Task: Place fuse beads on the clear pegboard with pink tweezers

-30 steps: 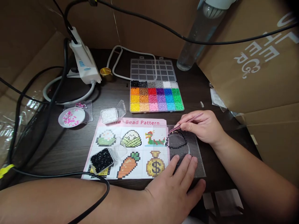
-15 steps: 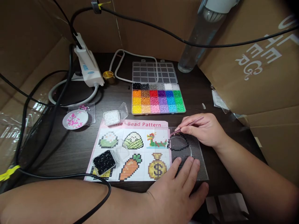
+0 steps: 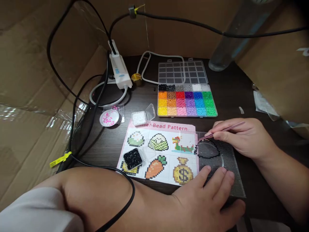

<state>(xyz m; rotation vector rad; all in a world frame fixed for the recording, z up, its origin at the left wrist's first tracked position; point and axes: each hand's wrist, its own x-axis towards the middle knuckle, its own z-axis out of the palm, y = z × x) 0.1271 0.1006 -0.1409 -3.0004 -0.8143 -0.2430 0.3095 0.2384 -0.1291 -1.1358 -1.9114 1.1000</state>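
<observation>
The transparent square pegboard with small pegs (image 3: 230, 158) lies flat on the table, and its left part covers the right edge of the printed paper sheet. On this board there is a curved outline of small black beads (image 3: 208, 157), with more black beads grouped at its left end.

The right hand (image 3: 245, 138) comes from the right side, with the wrist bent toward the board. Its thumb and fingers are pressed together on the thin pinkish tweezers (image 3: 227, 129), which slope down to the left. The tip is at the upper left end of the bead outline, but whether it grips a bead is too small to tell. The outline lies to the left of this hand and just below it.

The left hand (image 3: 210, 196) is palm down, with its fingers spread and resting on the lower part of the board, so the outline is in front of its fingertips. The thumb is apart, toward the right.

Under and left of the board is the white paper sheet with pink border and pixel pictures (image 3: 169, 161). On it stands a small clear plastic box (image 3: 143, 158) full of black beads. A similar clear box with white beads (image 3: 139, 124) is at the upper edge of the sheet. Farther away is the large clear plastic case with many coloured beads (image 3: 182, 116). A round white plate with pink beads (image 3: 102, 120) lies at the left.
</observation>
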